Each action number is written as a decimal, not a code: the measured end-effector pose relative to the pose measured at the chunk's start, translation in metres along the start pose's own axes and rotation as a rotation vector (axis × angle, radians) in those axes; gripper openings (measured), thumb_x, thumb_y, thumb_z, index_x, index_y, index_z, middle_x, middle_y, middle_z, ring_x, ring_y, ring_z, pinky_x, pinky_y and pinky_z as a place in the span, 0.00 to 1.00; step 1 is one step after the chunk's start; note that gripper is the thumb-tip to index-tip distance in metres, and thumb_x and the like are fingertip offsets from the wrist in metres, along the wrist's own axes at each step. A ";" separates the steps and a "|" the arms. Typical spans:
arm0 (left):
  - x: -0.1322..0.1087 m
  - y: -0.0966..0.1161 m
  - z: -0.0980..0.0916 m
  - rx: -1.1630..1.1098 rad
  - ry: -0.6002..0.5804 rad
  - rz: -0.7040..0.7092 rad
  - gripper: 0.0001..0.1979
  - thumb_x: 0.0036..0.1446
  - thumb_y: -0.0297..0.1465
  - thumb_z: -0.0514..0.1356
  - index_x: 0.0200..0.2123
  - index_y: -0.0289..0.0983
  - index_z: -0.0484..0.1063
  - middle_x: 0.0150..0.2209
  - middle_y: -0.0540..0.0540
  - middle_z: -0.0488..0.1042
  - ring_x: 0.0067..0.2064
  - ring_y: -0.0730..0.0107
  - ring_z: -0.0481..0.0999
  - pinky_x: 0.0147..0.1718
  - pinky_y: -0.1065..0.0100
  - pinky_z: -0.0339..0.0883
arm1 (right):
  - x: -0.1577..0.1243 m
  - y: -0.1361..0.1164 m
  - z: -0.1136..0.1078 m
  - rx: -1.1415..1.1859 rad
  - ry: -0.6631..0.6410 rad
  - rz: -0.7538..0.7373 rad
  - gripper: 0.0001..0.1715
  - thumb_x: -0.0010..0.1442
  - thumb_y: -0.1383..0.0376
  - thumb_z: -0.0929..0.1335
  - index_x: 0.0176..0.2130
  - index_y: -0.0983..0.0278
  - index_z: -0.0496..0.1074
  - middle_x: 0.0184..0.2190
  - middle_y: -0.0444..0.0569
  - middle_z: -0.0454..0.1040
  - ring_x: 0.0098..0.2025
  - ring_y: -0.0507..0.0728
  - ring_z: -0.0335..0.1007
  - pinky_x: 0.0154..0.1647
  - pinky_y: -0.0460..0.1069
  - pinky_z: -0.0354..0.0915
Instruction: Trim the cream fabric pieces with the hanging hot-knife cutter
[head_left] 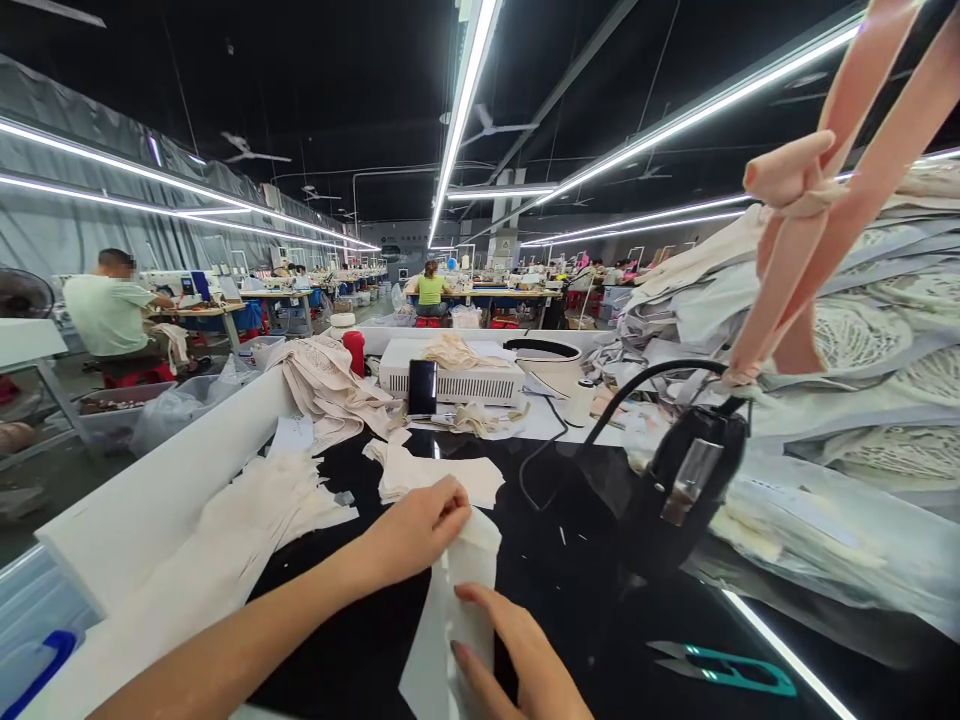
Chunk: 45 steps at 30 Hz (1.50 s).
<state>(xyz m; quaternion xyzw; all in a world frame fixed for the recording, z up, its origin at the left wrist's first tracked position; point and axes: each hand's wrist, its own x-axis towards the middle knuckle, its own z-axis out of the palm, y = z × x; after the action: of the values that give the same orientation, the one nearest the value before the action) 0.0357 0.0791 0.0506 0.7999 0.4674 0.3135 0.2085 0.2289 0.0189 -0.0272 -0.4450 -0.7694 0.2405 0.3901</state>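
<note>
In the head view, the cloth piece (pixel 471 562) lies on the black table (pixel 585 630) straight in front of the person. Its long axis runs away from the body, leaning slightly right; the rounded end points to the far side, a slanting corner to the near left. The left hand (pixel 424 528) pinches the far end between thumb and fingers. The right hand (pixel 529 655) is spread, its fingers parted and touching the nearer part. Just beyond lies a cloth stack (pixel 442 478); snips (pixel 739 672) rest to the right.

At right, a clear bag (pixel 840 530) holds pale cloth. On the floor at left, a tub (pixel 105 425) holds small brownish items, too small to tell. A bluish bin (pixel 34 610) stands at the lower left; I cannot tell its contents.
</note>
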 end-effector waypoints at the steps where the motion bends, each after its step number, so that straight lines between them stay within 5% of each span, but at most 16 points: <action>1: 0.006 -0.004 -0.004 -0.029 0.030 -0.016 0.06 0.68 0.30 0.53 0.38 0.39 0.68 0.28 0.54 0.70 0.30 0.70 0.71 0.31 0.70 0.63 | 0.008 -0.004 0.003 0.029 -0.010 0.028 0.15 0.64 0.58 0.69 0.49 0.55 0.80 0.46 0.50 0.84 0.48 0.64 0.82 0.52 0.54 0.77; 4: 0.022 -0.025 -0.017 -0.094 0.132 -0.080 0.07 0.65 0.31 0.54 0.42 0.37 0.71 0.30 0.52 0.72 0.32 0.69 0.73 0.32 0.70 0.65 | 0.035 -0.009 0.003 0.089 -0.038 0.055 0.14 0.66 0.59 0.64 0.39 0.57 0.80 0.33 0.46 0.82 0.35 0.59 0.79 0.41 0.51 0.75; 9: 0.038 -0.064 -0.037 -0.136 0.252 -0.196 0.09 0.67 0.29 0.55 0.46 0.34 0.73 0.33 0.49 0.75 0.33 0.69 0.75 0.33 0.69 0.68 | 0.088 0.002 -0.017 0.024 0.121 0.096 0.17 0.62 0.54 0.64 0.37 0.59 0.79 0.28 0.45 0.78 0.27 0.58 0.72 0.31 0.51 0.68; 18: 0.039 -0.097 -0.035 0.029 0.284 -0.228 0.13 0.70 0.38 0.62 0.52 0.36 0.74 0.52 0.42 0.76 0.49 0.60 0.78 0.49 0.55 0.76 | 0.166 0.047 -0.014 -0.089 0.214 0.100 0.14 0.68 0.58 0.66 0.46 0.64 0.76 0.36 0.48 0.78 0.36 0.58 0.76 0.43 0.55 0.73; 24: 0.032 -0.110 -0.020 0.170 0.193 -0.210 0.10 0.70 0.35 0.62 0.49 0.35 0.76 0.52 0.42 0.77 0.54 0.58 0.77 0.55 0.50 0.72 | 0.183 0.065 -0.004 -0.218 0.156 0.103 0.18 0.69 0.58 0.70 0.54 0.65 0.73 0.52 0.52 0.76 0.49 0.60 0.77 0.50 0.59 0.76; 32: 0.024 -0.106 -0.014 0.300 0.135 -0.293 0.12 0.71 0.32 0.59 0.54 0.37 0.75 0.55 0.40 0.75 0.52 0.59 0.78 0.55 0.54 0.72 | 0.172 0.053 -0.006 -0.434 0.108 0.067 0.12 0.70 0.63 0.68 0.51 0.64 0.75 0.52 0.54 0.77 0.55 0.63 0.73 0.58 0.63 0.70; 38: -0.006 -0.086 -0.068 0.412 0.162 -0.345 0.15 0.67 0.31 0.54 0.50 0.41 0.79 0.53 0.44 0.79 0.55 0.57 0.77 0.54 0.64 0.68 | 0.151 0.028 -0.007 -0.371 0.051 -0.080 0.13 0.66 0.66 0.65 0.47 0.61 0.77 0.50 0.56 0.80 0.56 0.69 0.72 0.58 0.63 0.66; 42: -0.053 -0.080 -0.123 0.551 0.194 -0.490 0.13 0.67 0.34 0.53 0.38 0.40 0.78 0.43 0.43 0.81 0.47 0.54 0.79 0.44 0.64 0.68 | 0.135 0.015 -0.006 -0.277 -0.006 -0.153 0.12 0.64 0.65 0.64 0.43 0.59 0.77 0.46 0.54 0.81 0.52 0.67 0.75 0.56 0.62 0.68; 45: -0.091 -0.082 -0.145 0.618 0.209 -0.616 0.11 0.64 0.36 0.55 0.33 0.39 0.74 0.37 0.42 0.79 0.40 0.53 0.79 0.37 0.64 0.65 | 0.124 0.008 -0.001 -0.213 -0.039 -0.169 0.12 0.64 0.66 0.64 0.41 0.59 0.77 0.45 0.53 0.81 0.51 0.66 0.76 0.55 0.62 0.70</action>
<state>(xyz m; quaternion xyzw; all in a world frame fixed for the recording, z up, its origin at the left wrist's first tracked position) -0.1496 0.0443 0.0754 0.6122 0.7740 0.1614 -0.0051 0.1963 0.1312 0.0157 -0.4125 -0.8328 0.1324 0.3446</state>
